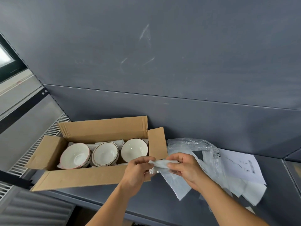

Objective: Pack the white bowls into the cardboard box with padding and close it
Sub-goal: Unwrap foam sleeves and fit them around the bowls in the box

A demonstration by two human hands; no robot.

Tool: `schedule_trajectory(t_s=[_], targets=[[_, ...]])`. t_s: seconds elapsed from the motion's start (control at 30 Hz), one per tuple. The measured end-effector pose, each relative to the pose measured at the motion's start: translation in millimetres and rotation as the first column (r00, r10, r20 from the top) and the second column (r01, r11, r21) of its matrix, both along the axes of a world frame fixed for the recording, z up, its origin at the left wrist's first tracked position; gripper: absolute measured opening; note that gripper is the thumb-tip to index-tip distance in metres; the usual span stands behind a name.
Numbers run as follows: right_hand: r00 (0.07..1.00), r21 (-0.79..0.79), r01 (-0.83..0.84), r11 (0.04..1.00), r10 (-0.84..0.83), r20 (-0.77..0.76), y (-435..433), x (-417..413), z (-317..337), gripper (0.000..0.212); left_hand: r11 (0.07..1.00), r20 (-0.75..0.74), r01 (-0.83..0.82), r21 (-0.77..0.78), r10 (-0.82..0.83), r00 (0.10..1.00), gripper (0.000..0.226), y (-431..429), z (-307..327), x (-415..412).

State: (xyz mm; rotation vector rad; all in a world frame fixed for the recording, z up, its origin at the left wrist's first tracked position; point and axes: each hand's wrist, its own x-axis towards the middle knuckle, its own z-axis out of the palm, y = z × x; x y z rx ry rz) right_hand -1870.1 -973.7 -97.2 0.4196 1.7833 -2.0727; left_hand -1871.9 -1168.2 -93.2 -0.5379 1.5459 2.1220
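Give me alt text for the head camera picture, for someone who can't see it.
A person's left hand and right hand pinch a folded piece of white foam padding by the near right corner of an open cardboard box that holds white bowls. Clear plastic wrap and a printed paper lie to the right on a grey shelf.
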Motion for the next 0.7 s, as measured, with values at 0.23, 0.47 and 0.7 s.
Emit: schedule_trajectory(t_s=[0.23, 0.47, 0.7], targets=[[0.999, 0.035, 0.043, 0.998, -0.043, -0.020, -30.3, -9.0, 0.1, 0.030, 0.993, -0.076, 0.017, -0.120, -0.026, 0.997, 0.030, -25.9, 1.5, -19.9], [0.992, -0.029, 0.064, 0.998, -0.061, 0.112, -58.9, -25.1, 5.6, 0.013, 0.945, -0.179, 0.101, -0.312, -0.162, 0.970, 0.023, -54.8, -0.5, -54.0], [0.992, 0.213, 0.107, 0.971, -0.120, 0.045, -88.9, -36.2, -3.0, 0.018, 0.821, -0.179, 0.216, -0.529, -0.357, 0.917, 0.030, -69.9, -12.7, -89.5]])
